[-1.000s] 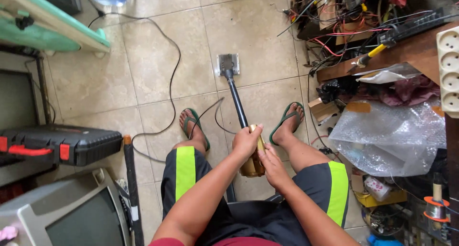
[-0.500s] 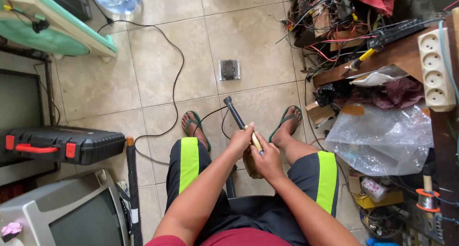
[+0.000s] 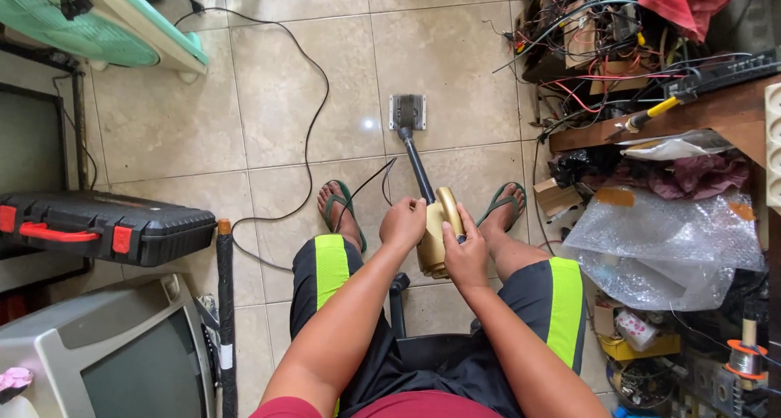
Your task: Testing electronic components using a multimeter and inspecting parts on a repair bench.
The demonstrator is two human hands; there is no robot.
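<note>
I sit with both hands on a gold handheld blower [image 3: 439, 235] held between my knees. My left hand [image 3: 404, 221] grips its upper left side. On its right side my right hand [image 3: 465, 255] wraps the body. A dark nozzle tube [image 3: 417, 164] runs forward from the blower down to a small grey metal part [image 3: 407, 111] lying on the tiled floor. The tube's tip touches that part. My feet in green flip-flops [image 3: 338, 211] rest either side of the tube.
A black tool case with red latches [image 3: 106, 227] lies left. A grey television set [image 3: 114, 353] stands lower left. A black cable [image 3: 313, 101] loops over the tiles. Right: a wooden bench [image 3: 691, 109], tangled wires [image 3: 586, 36], bubble wrap [image 3: 667, 247].
The nozzle tube was lifted off the grey part, then lowered back onto it. The gold body now shows between my hands, and my grip has shifted down its sides.
</note>
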